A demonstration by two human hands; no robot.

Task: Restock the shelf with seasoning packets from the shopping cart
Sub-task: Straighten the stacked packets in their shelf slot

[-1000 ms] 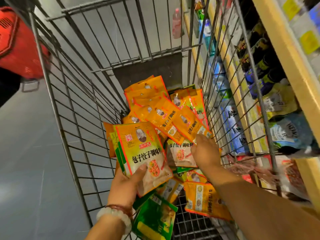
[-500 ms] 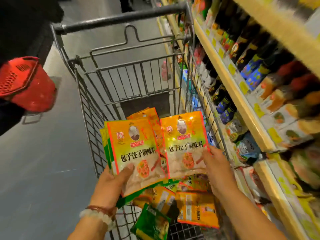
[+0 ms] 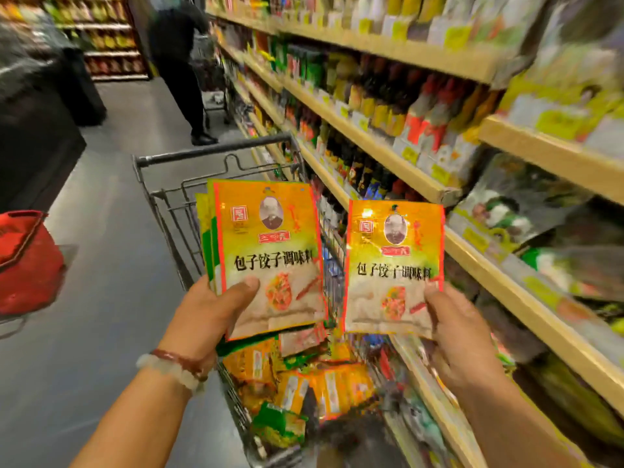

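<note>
Your left hand (image 3: 206,312) grips a fanned stack of seasoning packets (image 3: 266,255), at least three; your right hand (image 3: 456,332) pinches one single packet (image 3: 393,265). Both held above the shopping cart (image 3: 216,157). None shelved yet (image 3: 526,298); many packets left in cart, uncountable

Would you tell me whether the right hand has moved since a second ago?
Yes. The right hand has risen out of the shopping cart, now holding one seasoning packet above its rim.

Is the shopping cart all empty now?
No, a heap of seasoning packets lies in the shopping cart, below the packets held up in both hands.
</note>
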